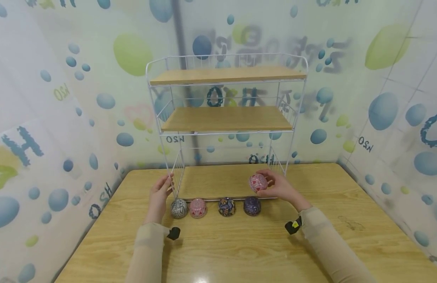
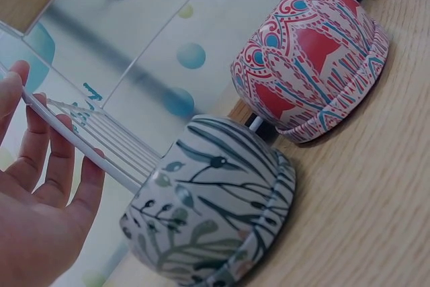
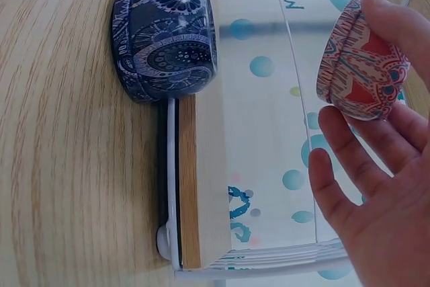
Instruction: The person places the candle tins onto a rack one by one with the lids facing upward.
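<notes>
My right hand [image 1: 280, 186] grips a red-and-pink patterned round tin [image 1: 258, 182] between thumb and fingers, raised above the front of the bottom shelf [image 1: 218, 181]. At the left, my left hand [image 1: 159, 194] holds the front post of a white wire rack [image 1: 161, 151], thumb on one side and fingers on the other. Along the rack's front edge, on the table, stand a grey-and-white leaf-patterned tin [image 2: 208, 199], another red-and-pink tin [image 2: 312, 58], a dark floral tin [image 1: 227, 206] and a dark purple paisley tin [image 3: 168, 38].
The rack has wooden boards on its middle shelf [image 1: 227, 118] and top shelf [image 1: 229, 74]. It stands on a wooden table [image 1: 232, 247], close to a patterned wall [image 1: 133, 102]. Side walls with the same spots flank the table. Wire rails guard the shelf sides.
</notes>
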A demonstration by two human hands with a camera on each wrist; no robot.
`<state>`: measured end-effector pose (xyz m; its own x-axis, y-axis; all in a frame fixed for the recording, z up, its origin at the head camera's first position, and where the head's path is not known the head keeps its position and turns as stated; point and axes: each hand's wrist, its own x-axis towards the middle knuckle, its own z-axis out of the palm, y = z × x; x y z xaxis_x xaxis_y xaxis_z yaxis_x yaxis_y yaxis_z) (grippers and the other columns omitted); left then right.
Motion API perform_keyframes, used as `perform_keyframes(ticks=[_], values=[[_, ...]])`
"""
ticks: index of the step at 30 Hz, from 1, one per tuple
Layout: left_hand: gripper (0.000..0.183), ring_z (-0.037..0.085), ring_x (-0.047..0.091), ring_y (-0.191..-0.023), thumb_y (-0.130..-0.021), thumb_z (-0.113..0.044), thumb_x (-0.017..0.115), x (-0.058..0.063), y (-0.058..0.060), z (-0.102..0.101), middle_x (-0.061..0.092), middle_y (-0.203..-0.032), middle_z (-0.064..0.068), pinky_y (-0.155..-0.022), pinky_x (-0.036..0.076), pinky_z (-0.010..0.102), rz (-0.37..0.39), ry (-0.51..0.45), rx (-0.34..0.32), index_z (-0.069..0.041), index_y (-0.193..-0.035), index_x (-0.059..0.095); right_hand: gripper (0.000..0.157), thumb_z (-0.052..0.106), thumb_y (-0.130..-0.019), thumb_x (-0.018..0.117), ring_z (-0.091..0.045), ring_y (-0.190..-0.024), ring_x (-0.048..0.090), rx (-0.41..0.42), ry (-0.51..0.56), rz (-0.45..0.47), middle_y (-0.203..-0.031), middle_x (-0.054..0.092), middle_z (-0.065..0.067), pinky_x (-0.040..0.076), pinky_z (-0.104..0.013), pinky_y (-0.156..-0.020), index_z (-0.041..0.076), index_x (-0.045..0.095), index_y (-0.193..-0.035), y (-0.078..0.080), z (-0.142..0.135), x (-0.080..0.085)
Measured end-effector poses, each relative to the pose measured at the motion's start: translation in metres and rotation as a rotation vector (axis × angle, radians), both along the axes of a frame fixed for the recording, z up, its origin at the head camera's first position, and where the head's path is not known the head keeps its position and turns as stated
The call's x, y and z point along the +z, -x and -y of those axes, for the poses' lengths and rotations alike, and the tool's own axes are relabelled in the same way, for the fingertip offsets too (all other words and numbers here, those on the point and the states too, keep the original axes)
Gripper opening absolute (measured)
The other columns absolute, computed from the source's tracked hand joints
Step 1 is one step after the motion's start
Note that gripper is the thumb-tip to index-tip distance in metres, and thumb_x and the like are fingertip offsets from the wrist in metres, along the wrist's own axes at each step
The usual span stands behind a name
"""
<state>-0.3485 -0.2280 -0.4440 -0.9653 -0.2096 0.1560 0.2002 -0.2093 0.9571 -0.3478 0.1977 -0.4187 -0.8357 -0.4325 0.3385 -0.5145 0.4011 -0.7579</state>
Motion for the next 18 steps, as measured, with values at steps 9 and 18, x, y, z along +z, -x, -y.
perform_keyframes(ticks=[9,18], values=[[0.032,0.012,0.053,-0.095,-0.099,-0.022,0.057,-0.001,-0.003,-0.001,0.062,-0.101,-0.004,-0.097,0.042,0.043,-0.019,0.025,0.008,0.0,-0.122,0.062,0.064,0.003,-0.076,0.081,-0.033,-0.1,0.056,-0.008,-0.008,0.005,-0.113,0.059,-0.018,0.05,-0.046,-0.083,-0.006,0.05,-0.13,-0.01,0.006,0.01],[0.024,0.011,0.054,-0.093,-0.097,-0.023,0.06,-0.004,-0.001,0.0,0.062,-0.105,0.006,-0.102,0.036,0.052,-0.046,-0.011,0.008,-0.007,-0.114,0.067,0.065,0.004,-0.077,0.08,-0.035,-0.1,0.058,-0.013,0.006,0.024,-0.114,0.057,-0.021,0.049,-0.049,-0.086,-0.007,0.046,-0.131,-0.006,0.007,0.006]])
